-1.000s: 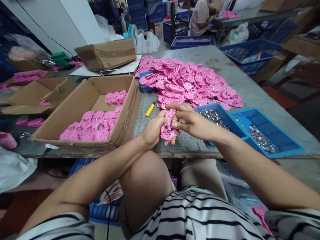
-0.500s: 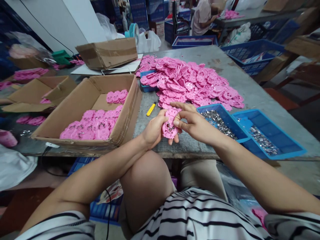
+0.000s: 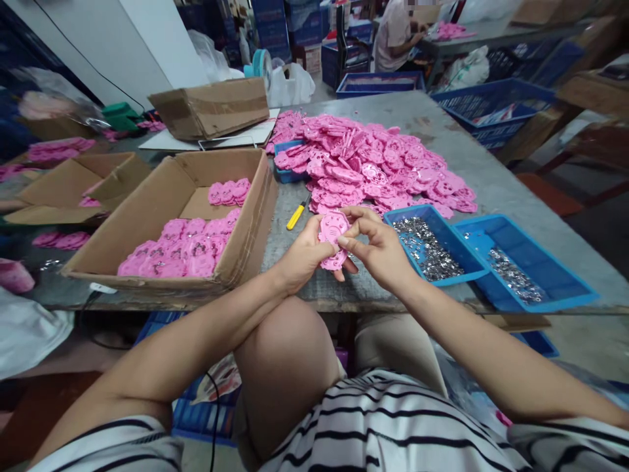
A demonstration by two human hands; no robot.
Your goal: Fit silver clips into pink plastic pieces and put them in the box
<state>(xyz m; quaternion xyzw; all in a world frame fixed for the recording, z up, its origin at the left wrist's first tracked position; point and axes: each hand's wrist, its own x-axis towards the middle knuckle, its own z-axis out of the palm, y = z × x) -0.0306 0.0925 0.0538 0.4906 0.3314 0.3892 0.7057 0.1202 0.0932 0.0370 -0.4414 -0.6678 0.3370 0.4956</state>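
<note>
Both hands hold one flat pink plastic part (image 3: pixel 333 238) above the near edge of the grey table (image 3: pixel 491 190). My left hand (image 3: pixel 303 254) grips its left side with curled fingers. My right hand (image 3: pixel 376 246) pinches its right edge between thumb and fingers. Behind the hands lies a big heap of the same pink parts (image 3: pixel 378 164). Just right of my right hand stands a blue tray (image 3: pixel 432 246) with several small metal pieces in it.
An open cardboard box (image 3: pixel 171 216) of stacked pink parts sits left of the hands, a yellow-handled tool (image 3: pixel 296 215) beside it. A second blue tray (image 3: pixel 525 265) lies at right. More cartons stand at the far left, blue crates behind, and another person sits at a far table.
The pink part has been turned in my hands, its grooved face now showing. My right hand has pulled back slightly toward me, with the fingers now pinching the part's edge.
</note>
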